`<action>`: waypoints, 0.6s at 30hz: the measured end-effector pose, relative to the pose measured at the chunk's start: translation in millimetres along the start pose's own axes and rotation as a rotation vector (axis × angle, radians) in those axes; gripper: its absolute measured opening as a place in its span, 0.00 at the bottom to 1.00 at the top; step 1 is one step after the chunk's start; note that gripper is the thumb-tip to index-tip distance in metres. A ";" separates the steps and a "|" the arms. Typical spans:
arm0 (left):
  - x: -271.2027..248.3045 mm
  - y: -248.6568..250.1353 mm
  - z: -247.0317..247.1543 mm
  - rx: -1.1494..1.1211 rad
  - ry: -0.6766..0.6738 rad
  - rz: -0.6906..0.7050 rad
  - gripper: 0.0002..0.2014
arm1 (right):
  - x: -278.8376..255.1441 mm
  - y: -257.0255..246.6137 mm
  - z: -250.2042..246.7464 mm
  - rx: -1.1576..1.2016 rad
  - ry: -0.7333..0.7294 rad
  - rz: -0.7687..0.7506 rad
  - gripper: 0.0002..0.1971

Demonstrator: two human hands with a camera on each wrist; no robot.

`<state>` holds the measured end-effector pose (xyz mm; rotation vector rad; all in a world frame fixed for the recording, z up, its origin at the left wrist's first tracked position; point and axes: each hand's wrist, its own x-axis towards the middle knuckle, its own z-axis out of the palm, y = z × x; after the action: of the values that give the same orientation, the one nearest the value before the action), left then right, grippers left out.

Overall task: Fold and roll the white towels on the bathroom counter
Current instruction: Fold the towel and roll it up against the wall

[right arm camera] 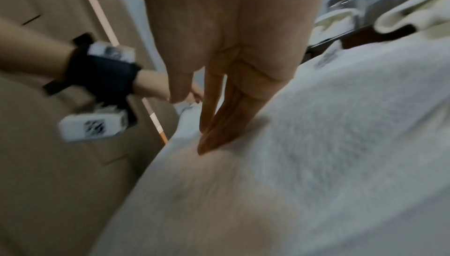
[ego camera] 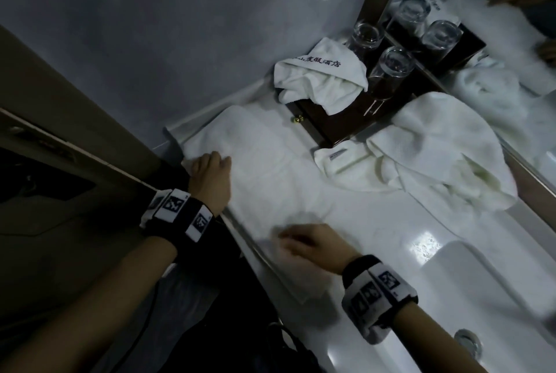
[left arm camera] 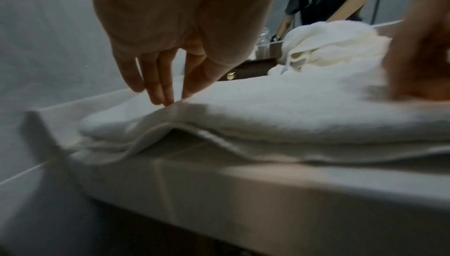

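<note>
Folded white towel [ego camera: 258,168], flat on table [ego camera: 376,231]. Left hand [ego camera: 210,171]: fingers straight, touching its far-left edge. Right hand [ego camera: 310,243]: fingers straight, pressing its near end.

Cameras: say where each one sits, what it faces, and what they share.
Head: above, looking down at the counter; both forearms and hands show.
Left wrist: along the left hand toward the mirror; straight fingers touch the towel.
Right wrist: along the right hand; fingers press the towel.
All share that towel.
</note>
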<state>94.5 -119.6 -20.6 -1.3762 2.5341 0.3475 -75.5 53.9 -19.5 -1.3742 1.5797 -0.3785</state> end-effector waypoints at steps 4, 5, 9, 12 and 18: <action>-18.0 38.5 14.0 -0.145 -0.099 0.049 0.32 | 10.2 13.0 -23.9 -0.081 0.319 0.019 0.21; -20.5 45.5 19.4 -0.182 -0.174 0.024 0.38 | 14.0 16.3 -26.8 -0.189 0.345 0.051 0.27; -24.8 55.3 44.9 -0.114 -0.318 0.027 0.58 | 23.9 28.7 -27.3 -0.361 0.148 0.209 0.44; -27.5 47.0 59.2 -0.035 -0.267 0.098 0.64 | 21.3 37.7 -14.5 -0.449 0.102 0.212 0.47; -18.3 37.3 62.9 0.026 -0.263 0.165 0.68 | 15.0 45.3 -1.5 -0.595 0.110 0.159 0.47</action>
<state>78.6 -65.6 -70.7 -1.0370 2.4267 0.4892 -101.4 54.3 -59.5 -1.6683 1.9731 0.1329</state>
